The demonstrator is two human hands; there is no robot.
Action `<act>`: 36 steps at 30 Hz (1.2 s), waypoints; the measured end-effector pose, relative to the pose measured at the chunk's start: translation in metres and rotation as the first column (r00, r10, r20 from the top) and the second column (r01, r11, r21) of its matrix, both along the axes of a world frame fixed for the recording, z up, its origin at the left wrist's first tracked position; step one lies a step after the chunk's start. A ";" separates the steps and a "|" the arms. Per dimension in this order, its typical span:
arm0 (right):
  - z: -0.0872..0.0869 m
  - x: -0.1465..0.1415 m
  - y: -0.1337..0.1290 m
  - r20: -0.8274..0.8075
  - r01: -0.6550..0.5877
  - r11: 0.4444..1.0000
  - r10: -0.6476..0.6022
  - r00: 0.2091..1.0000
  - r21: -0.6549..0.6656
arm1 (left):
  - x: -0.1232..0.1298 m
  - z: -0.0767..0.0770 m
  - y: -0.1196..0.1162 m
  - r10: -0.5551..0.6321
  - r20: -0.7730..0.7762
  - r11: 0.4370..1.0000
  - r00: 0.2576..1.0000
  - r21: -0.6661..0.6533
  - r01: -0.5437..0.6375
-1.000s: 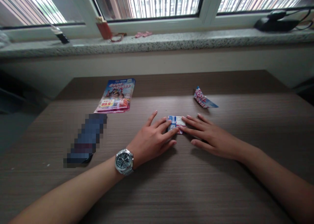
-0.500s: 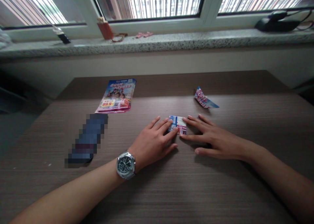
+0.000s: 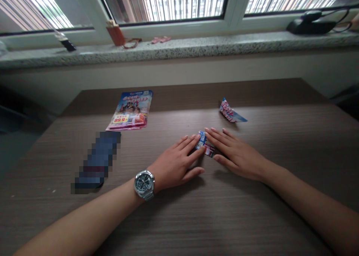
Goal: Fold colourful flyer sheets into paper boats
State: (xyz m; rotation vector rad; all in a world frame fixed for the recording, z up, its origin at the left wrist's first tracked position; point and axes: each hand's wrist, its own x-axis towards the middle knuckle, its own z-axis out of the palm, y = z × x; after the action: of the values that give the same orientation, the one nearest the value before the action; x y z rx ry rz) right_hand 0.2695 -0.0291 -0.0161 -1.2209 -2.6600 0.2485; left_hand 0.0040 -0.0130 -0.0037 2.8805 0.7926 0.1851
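Note:
A small folded piece of printed paper [image 3: 201, 140], blue, white and pink, lies flat on the wooden table [image 3: 179, 218]. On its left part rest the fingertips of my left hand [image 3: 179, 160], which is stretched out flat with a metal watch [image 3: 144, 185] at the wrist. From the other side my right hand [image 3: 238, 153] lays its extended fingers over the paper's right part, hiding some of it. Neither hand grips anything. Beyond my right hand sits a folded paper shape [image 3: 230, 112] with pointed ends, printed in blue and red.
A stack of printed flyers [image 3: 131, 110] lies at the back left, with a blurred-out dark phone-like object [image 3: 98, 160] in front of it. On the stone windowsill [image 3: 196, 48] are a red-brown box [image 3: 115, 34], small pink pieces [image 3: 160, 40] and a black device [image 3: 311, 24] with a cable.
My right hand has moved left and its fingers have drawn together over the paper, which has turned clockwise. My left hand stays on it. The view has shifted slightly.

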 end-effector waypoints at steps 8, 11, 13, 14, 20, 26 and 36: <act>-0.005 -0.008 0.004 0.013 0.018 0.999 -0.017 1.000 -0.030 | 0.004 0.003 -0.006 -0.021 -0.002 0.999 1.000 0.040 0.021; -0.006 -0.008 0.004 0.009 0.027 0.998 -0.027 1.000 -0.051 | 0.006 0.005 -0.013 0.006 -0.013 0.998 1.000 0.060 -0.005; -0.006 -0.008 0.005 -0.003 0.034 0.997 -0.034 0.999 -0.062 | 0.008 0.006 -0.017 0.007 -0.016 0.998 1.000 0.064 -0.006; -0.006 -0.009 0.005 -0.006 0.039 0.997 -0.040 0.999 -0.067 | 0.008 0.006 -0.018 0.001 -0.020 0.998 1.000 0.064 0.000; -0.007 -0.012 0.007 -0.008 0.084 0.995 -0.084 0.996 -0.051 | 0.009 0.008 -0.019 -0.001 -0.026 0.998 1.000 0.062 0.002; -0.006 -0.014 0.007 0.012 0.091 0.995 -0.090 0.996 -0.033 | 0.009 0.007 -0.019 -0.016 -0.029 0.998 0.999 0.060 0.018; -0.008 -0.016 0.006 0.061 0.126 0.992 -0.124 0.990 -0.032 | 0.010 0.008 -0.022 0.003 -0.024 0.998 1.000 0.055 -0.001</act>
State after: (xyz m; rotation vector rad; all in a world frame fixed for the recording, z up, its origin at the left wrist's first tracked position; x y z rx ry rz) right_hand 0.2534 -0.0226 -0.0240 -1.4204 -2.6255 0.2450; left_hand 0.0139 -0.0348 0.0045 2.9388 0.8068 0.1761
